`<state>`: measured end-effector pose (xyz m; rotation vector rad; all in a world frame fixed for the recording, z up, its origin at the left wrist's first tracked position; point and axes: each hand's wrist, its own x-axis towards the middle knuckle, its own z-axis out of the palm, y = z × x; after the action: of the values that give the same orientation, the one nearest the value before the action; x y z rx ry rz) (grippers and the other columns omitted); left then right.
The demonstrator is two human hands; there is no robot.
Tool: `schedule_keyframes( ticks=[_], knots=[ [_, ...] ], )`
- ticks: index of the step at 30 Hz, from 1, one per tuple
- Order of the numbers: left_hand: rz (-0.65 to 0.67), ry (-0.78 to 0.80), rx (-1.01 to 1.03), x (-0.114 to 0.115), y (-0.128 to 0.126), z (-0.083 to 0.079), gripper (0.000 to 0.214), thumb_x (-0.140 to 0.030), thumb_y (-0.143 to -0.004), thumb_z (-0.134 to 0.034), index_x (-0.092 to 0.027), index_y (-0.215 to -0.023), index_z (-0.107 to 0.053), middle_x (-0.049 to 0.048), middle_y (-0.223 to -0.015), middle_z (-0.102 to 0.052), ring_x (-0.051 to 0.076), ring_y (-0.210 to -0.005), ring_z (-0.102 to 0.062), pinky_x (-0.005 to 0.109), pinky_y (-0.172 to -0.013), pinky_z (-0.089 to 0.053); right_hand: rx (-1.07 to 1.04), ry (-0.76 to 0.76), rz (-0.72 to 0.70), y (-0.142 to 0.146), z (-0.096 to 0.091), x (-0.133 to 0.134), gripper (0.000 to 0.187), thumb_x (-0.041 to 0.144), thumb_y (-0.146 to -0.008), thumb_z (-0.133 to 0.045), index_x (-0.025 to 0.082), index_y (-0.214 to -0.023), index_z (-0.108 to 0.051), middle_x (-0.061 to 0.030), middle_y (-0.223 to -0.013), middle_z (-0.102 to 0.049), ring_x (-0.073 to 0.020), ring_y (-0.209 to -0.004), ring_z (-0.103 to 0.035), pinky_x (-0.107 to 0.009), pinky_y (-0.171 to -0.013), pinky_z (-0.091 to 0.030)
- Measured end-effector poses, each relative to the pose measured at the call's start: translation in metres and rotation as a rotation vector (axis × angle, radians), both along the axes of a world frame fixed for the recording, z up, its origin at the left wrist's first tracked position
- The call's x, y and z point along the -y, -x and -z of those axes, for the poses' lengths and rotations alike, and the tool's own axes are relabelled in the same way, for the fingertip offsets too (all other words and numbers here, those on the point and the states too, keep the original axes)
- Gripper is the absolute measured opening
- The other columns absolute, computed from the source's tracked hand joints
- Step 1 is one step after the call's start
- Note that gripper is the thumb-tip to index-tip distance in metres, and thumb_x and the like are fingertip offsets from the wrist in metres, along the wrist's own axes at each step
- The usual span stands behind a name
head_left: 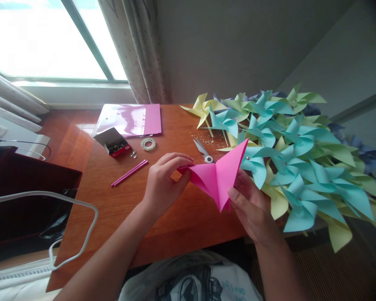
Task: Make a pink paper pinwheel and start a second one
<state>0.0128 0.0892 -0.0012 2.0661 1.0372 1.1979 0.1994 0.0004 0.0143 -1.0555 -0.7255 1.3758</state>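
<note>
Between my two hands, above the wooden table, is a folded sheet of pink paper with creases and pointed corners. My left hand pinches its left corner between thumb and fingers. At the lower right side my right hand grips the paper, thumb in front and the other fingers behind it, partly hidden. Just beyond the paper lie scissors, their handles mostly covered by it. A pair of pink sticks rests on the table left of my left hand.
Pinwheels in blue, yellow, green and purple crowd the right side. An opened small box of metal pieces, a tape roll and a clear packet of pink paper lie at the back left. A white cable loops by the table's left edge.
</note>
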Motion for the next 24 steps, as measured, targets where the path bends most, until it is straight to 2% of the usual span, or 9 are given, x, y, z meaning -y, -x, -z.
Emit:
schedule_keyframes(
  ticks=[6,14,18,21,24],
  knots=[
    [-0.011,0.041,0.02,0.0,0.0,-0.002,0.018,-0.001,-0.078,-0.062,-0.015,-0.086,-0.072,0.0063,-0.093,-0.076,0.018,-0.088,-0.07,0.028,-0.08,-0.055,0.024,0.008,0.02,0.002,0.0,0.0,0.044,0.035,-0.082,-0.078,0.031,-0.123,-0.063,-0.0048,-0.13,-0.069,-0.0286,-0.12,-0.064,-0.045,-0.103,-0.052],
    [-0.015,0.055,0.018,0.001,0.0,-0.002,0.018,-0.003,-0.08,-0.061,-0.016,-0.087,-0.071,0.0061,-0.093,-0.075,0.018,-0.087,-0.07,0.029,-0.08,-0.055,0.052,-0.029,-0.03,-0.001,0.004,0.0,0.052,0.037,-0.082,-0.078,0.032,-0.13,-0.057,-0.0073,-0.138,-0.063,-0.03,-0.122,-0.062,-0.044,-0.096,-0.056],
    [-0.031,0.059,0.001,0.001,0.0,-0.001,0.018,-0.004,-0.081,-0.061,-0.017,-0.087,-0.071,0.0051,-0.092,-0.075,0.018,-0.086,-0.07,0.029,-0.079,-0.055,0.07,-0.024,-0.035,-0.001,0.003,0.0,0.047,0.036,-0.086,-0.073,0.03,-0.13,-0.057,-0.008,-0.139,-0.062,-0.0309,-0.125,-0.06,-0.046,-0.1,-0.054],
    [-0.032,0.042,-0.053,0.0,0.001,0.001,0.018,-0.005,-0.081,-0.06,-0.017,-0.09,-0.07,0.0055,-0.092,-0.075,0.018,-0.085,-0.069,0.03,-0.077,-0.055,0.092,-0.032,-0.017,-0.002,0.006,0.001,0.043,0.033,-0.088,-0.07,0.03,-0.129,-0.058,-0.0077,-0.138,-0.063,-0.0306,-0.126,-0.06,-0.046,-0.103,-0.052],
    [-0.03,-0.071,-0.203,0.001,0.0,0.005,0.021,-0.01,-0.084,-0.062,-0.017,-0.102,-0.069,0.0079,-0.1,-0.075,0.023,-0.092,-0.068,0.036,-0.082,-0.054,0.166,-0.031,0.02,-0.003,0.011,0.001,0.045,0.033,-0.088,-0.069,0.03,-0.131,-0.058,-0.0075,-0.137,-0.063,-0.0298,-0.126,-0.06,-0.045,-0.104,-0.051]
  ],
)
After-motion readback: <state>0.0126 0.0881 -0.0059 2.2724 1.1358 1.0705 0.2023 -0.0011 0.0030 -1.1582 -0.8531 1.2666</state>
